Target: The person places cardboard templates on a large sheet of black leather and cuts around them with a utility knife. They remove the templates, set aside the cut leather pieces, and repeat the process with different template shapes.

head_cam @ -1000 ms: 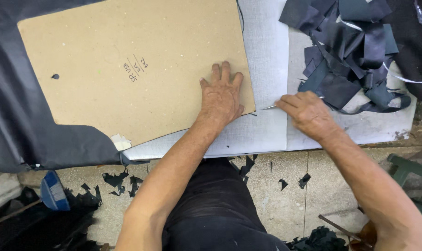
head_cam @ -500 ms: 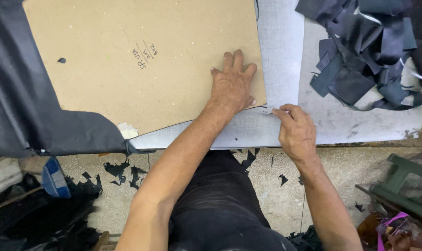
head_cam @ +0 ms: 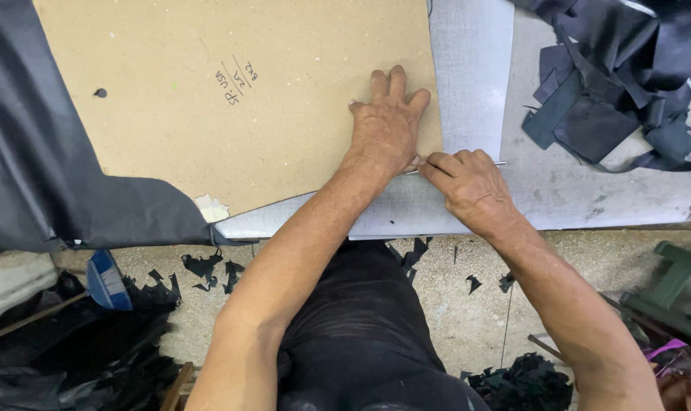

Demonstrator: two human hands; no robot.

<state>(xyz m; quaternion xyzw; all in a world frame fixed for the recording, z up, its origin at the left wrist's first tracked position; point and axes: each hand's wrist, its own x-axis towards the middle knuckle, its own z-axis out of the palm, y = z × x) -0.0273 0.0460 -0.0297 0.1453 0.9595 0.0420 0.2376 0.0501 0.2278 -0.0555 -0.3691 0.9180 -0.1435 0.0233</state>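
Moved: right hand [head_cam: 471, 186] has slid in along the board's lower edge and now sits just beside the left hand [head_cam: 387, 125].
Left fingers: spread slightly, flat on the board [head_cam: 231, 99] near its lower right corner.
Right fingers: pinched shut on a thin metal blade [head_cam: 499, 163] at the board's edge.
Board: on grey sheet [head_cam: 471, 76], table [head_cam: 589, 190].
Scraps [head_cam: 619, 84]: piled far right.

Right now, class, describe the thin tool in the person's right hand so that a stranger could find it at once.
Start at the big tan board on the table. Follow its lower right edge to where the left hand presses flat. Beside it, the right hand pinches a slim metal blade, the only shiny thing there.
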